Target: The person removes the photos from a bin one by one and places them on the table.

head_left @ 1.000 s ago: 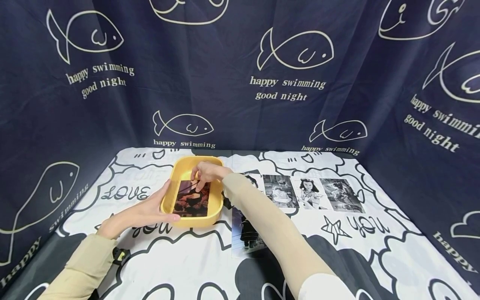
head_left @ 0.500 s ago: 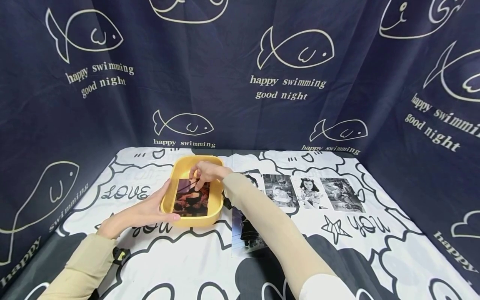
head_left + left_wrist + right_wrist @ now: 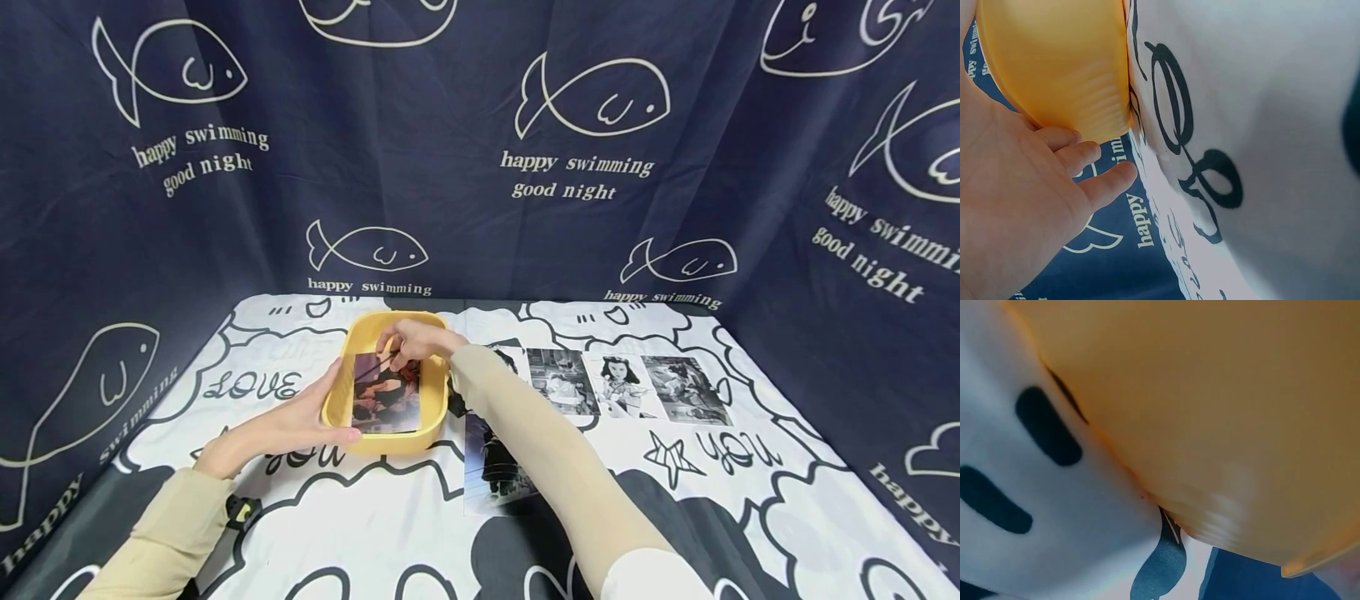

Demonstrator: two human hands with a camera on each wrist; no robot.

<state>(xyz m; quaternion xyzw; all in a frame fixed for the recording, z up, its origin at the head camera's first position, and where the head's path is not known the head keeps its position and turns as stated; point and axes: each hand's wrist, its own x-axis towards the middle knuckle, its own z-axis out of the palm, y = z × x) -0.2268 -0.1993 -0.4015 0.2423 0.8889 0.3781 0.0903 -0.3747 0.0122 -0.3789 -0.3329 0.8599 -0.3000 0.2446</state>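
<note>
A yellow plastic box (image 3: 432,408) with rounded corners stands at the left of the table. My left hand (image 3: 302,417) holds its near left corner, thumb along the near rim. In the left wrist view, the fingers of my left hand (image 3: 1041,169) lie against the outside of the yellow wall (image 3: 1060,62). Inside the box is a dark reddish colour photo (image 3: 386,404). My right hand (image 3: 415,340) reaches in over the right rim and pinches the photo's far edge. In the right wrist view, the box wall (image 3: 1210,412) hides most of that hand.
Right of the box lie black-and-white photos in a row: one partly behind the right sleeve, a group scene (image 3: 562,382), a portrait (image 3: 619,387) and another scene (image 3: 686,390). A larger bluish picture (image 3: 495,475) lies under the right forearm. A dark curtain (image 3: 480,208) surrounds the table.
The photo's far edge has risen slightly with my right hand, and its surface now catches more light. My left hand and the box have stayed in place.
</note>
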